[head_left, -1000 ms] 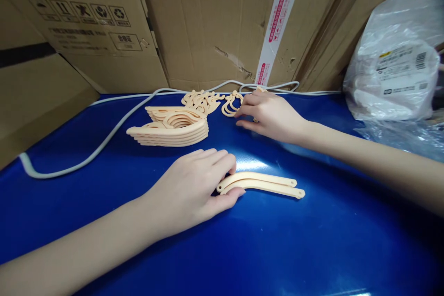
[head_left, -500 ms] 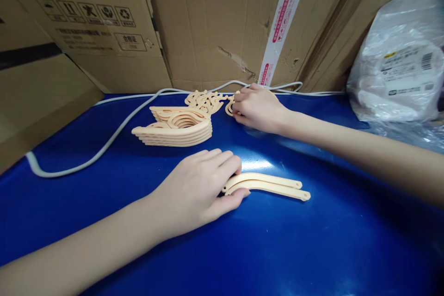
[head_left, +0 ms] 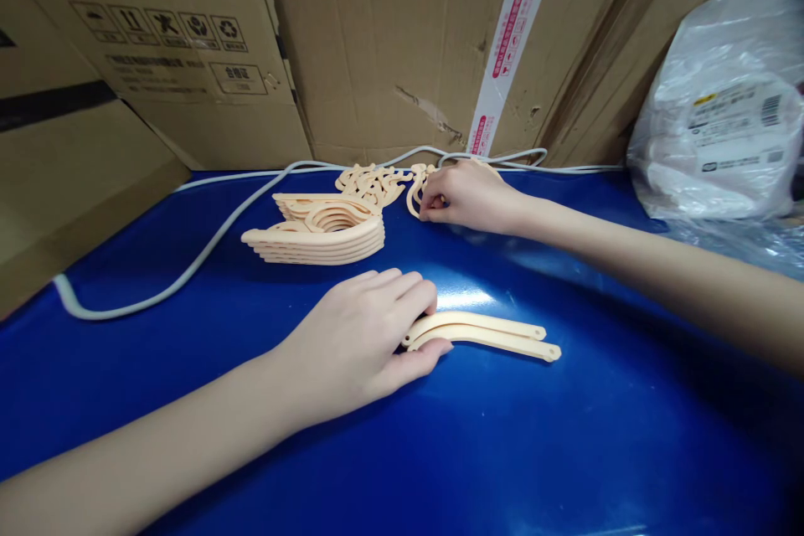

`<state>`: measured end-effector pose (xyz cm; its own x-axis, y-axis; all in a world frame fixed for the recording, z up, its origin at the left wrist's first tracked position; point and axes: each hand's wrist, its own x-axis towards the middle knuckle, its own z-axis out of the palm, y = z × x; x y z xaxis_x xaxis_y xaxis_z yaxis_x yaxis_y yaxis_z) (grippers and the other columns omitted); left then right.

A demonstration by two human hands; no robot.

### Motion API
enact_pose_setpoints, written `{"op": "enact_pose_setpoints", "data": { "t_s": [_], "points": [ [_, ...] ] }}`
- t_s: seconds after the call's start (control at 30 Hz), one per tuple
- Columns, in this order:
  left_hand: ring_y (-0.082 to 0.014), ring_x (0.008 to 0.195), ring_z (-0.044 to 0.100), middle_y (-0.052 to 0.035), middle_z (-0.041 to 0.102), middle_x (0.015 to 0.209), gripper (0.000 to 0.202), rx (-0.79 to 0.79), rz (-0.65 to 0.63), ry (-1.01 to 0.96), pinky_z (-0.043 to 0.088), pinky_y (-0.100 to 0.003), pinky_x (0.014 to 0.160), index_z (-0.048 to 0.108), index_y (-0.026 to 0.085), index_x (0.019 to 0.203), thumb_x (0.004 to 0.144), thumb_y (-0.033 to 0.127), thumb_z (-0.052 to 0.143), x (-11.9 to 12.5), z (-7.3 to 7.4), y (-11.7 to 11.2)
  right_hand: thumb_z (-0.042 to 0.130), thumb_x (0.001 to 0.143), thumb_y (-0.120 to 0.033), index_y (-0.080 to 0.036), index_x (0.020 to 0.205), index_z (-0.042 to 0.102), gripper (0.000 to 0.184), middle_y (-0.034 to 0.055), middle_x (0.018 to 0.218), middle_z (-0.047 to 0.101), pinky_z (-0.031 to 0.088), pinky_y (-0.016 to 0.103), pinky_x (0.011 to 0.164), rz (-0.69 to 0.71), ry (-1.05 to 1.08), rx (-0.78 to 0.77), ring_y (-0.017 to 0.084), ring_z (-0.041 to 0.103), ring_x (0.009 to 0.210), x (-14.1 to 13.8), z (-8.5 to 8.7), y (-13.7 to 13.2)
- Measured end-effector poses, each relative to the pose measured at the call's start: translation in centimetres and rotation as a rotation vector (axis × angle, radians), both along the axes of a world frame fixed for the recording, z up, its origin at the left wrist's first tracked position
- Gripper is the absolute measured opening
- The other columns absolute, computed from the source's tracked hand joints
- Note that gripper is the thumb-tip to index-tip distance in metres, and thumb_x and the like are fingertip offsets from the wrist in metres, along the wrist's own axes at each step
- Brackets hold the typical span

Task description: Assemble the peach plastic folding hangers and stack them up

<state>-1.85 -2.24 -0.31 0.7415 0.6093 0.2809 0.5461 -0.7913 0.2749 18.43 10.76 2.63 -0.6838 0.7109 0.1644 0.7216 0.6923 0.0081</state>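
My left hand point(head_left: 368, 335) lies on the blue table point(head_left: 251, 402), fingers curled over the left end of two long peach plastic hanger arms point(head_left: 490, 335) that lie side by side. My right hand point(head_left: 468, 197) reaches to the back of the table and pinches a small peach hook piece point(head_left: 415, 199) at the edge of a pile of hook pieces point(head_left: 370, 182). A stack of several folded peach hangers point(head_left: 317, 236) sits just left of that hand.
Cardboard boxes point(head_left: 389, 50) wall off the back and left. A grey cable point(head_left: 188, 264) snakes along the table's back edge. A white plastic bag point(head_left: 722, 117) of goods sits at the right.
My right hand moved back and left from the open table to the hook pile and closed its fingers on a hook piece. My left hand stayed on the hanger arms.
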Motion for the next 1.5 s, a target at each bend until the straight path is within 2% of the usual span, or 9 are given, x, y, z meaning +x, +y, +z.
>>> {"op": "enact_pose_setpoints", "data": {
  "t_s": [0.13,0.3,0.53,0.7,0.93,1.5],
  "points": [
    [-0.0175,0.071,0.053,0.0008,0.059,0.080,0.020,-0.010,0.002,0.026,0.035,-0.031,0.064,0.055,0.020,0.090,0.098,0.037,0.053,0.0,0.2,-0.1,0.062,0.087,-0.021,-0.016,0.087,0.078,0.016,0.0056,0.084,0.073,0.036,0.029,0.071,0.037,0.069,-0.068,0.017,0.061,0.077,0.7,0.0,-1.2],
    [-0.0175,0.072,0.054,0.0001,0.060,0.082,0.021,0.008,0.008,0.033,0.036,-0.031,0.064,0.055,0.020,0.091,0.099,0.039,0.051,0.1,0.0,0.0,0.058,0.092,-0.019,-0.015,0.086,0.074,0.018,0.0062,0.084,0.071,0.040,0.033,0.079,0.158,0.112,-0.082,0.018,0.060,0.077,2.6,-0.4,-4.7],
    [-0.0153,0.070,0.054,0.0018,0.059,0.081,0.021,-0.026,0.024,0.020,0.036,-0.029,0.062,0.055,0.020,0.092,0.100,0.039,0.048,0.4,0.1,-0.2,0.057,0.096,-0.022,-0.020,0.086,0.070,0.016,0.0023,0.084,0.069,0.036,0.035,0.078,0.119,0.194,-0.134,0.016,0.062,0.076,6.8,-1.3,-9.3],
    [-0.0146,0.069,0.053,0.0030,0.057,0.078,0.023,-0.051,0.056,0.019,0.034,-0.028,0.060,0.053,0.021,0.088,0.098,0.041,0.053,1.0,0.1,-0.2,0.059,0.097,-0.025,-0.020,0.084,0.067,0.017,0.0016,0.078,0.064,0.040,0.032,0.073,0.088,0.297,-0.166,0.016,0.059,0.075,9.6,-2.3,-11.1],
    [-0.0135,0.066,0.053,0.0039,0.057,0.077,0.019,-0.150,0.110,-0.001,0.034,-0.027,0.058,0.054,0.022,0.089,0.095,0.040,0.055,1.9,0.1,-0.2,0.059,0.096,-0.026,-0.021,0.081,0.066,0.018,0.0005,0.074,0.063,0.043,0.030,0.071,0.054,0.347,-0.131,0.015,0.059,0.073,10.8,-2.9,-11.9],
    [-0.0129,0.065,0.053,0.0037,0.057,0.076,0.019,-0.175,0.109,0.007,0.036,-0.026,0.058,0.057,0.022,0.091,0.096,0.040,0.056,2.2,0.5,-0.3,0.059,0.095,-0.019,-0.019,0.086,0.068,0.014,0.0012,0.075,0.063,0.040,0.032,0.070,0.077,0.314,-0.040,0.016,0.057,0.072,11.2,-3.1,-12.2]
  ]
}}
